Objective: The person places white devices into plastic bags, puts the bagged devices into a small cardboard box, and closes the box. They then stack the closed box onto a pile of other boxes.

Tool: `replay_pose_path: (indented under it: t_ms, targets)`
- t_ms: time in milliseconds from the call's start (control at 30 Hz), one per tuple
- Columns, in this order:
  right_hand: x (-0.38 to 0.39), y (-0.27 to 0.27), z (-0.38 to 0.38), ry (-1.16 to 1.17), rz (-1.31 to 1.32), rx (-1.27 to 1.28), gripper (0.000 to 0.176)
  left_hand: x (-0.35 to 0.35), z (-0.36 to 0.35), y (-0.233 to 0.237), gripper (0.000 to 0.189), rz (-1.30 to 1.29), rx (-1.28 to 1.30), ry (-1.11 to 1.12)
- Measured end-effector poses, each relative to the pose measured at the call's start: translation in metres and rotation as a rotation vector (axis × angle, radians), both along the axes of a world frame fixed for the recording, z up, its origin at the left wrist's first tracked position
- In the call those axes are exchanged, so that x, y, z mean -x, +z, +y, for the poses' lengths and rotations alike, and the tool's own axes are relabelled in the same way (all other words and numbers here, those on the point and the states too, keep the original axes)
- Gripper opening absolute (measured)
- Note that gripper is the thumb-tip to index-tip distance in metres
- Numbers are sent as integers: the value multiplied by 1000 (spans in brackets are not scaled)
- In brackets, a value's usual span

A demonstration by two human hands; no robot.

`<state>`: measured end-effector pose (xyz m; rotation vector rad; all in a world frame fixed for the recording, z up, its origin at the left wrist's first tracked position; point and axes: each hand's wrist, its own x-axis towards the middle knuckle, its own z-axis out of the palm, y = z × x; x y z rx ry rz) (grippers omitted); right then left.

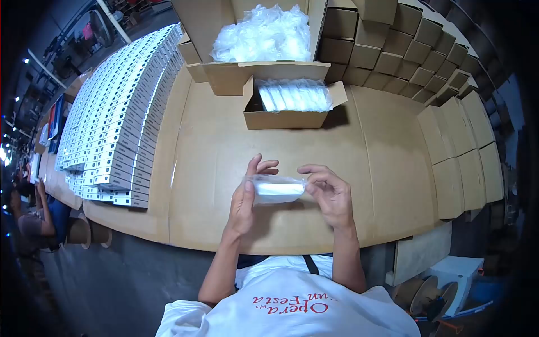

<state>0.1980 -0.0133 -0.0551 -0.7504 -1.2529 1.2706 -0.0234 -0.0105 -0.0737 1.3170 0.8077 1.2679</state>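
Tabletop (224,129) — wrapped packet (279,190), long axis crosswise — in grip of left hand (243,209) and right hand (337,203)

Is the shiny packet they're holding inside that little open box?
No, the left hand holds the wrapped packet outside the little open box.

Packet (279,190) before carton (286,121), carton on table (213,146), box stack (112,129) left, carton stack (461,157) right

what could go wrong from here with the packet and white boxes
The plastic-wrapped packet, held at its ends by the left hand and right hand, might slip, since it looks slick. The stacked white boxes stand near the front edge of the table, so a bump could knock some off.
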Motion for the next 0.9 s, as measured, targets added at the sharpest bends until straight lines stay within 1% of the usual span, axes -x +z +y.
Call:
replay_pose_path:
  t_ms: [67,200,267,333,367,400,433,467,567,600,667,733,800,833,900]
  targets:
    - [-1,0,2,-9,-14,29,10,-3,2,0,67,-43,23,10]
    - [10,1,0,30,34,96,25,-4,-3,-2,69,-126,73,14]
    - [18,6,-2,26,-56,143,36,-4,-3,-2,70,-158,103,9]
    - [19,-11,-1,-27,-137,129,37,-7,-2,0,69,-203,134,7]
    - [21,-18,-2,-51,-176,123,37,-8,-1,1,69,-132,94,21]
    - [22,-19,-4,-61,-87,185,35,-9,1,3,68,-60,56,37]
    - [22,-20,-4,-77,-96,156,34,-9,2,6,68,12,19,54]
    - [20,-21,-3,-96,-106,127,34,-8,1,12,66,-20,21,16]
    - [17,-16,-1,-128,-192,63,27,-10,-5,11,57,102,104,12]
    - [16,-16,-1,-124,-216,43,26,-17,-11,17,43,-44,254,57]
    - [16,-18,-1,-109,-224,31,23,-17,-13,14,34,-27,271,113]
    - [17,-19,-1,-93,-189,44,20,-18,-14,12,27,2,293,183]
    - [11,-19,0,-96,-289,-44,18,-20,-15,11,23,40,323,262]
    - [7,-19,1,-97,-339,-88,17,-20,-14,12,24,37,343,272]
    - [4,-26,0,-200,-165,29,14,-20,-15,13,26,33,385,294]
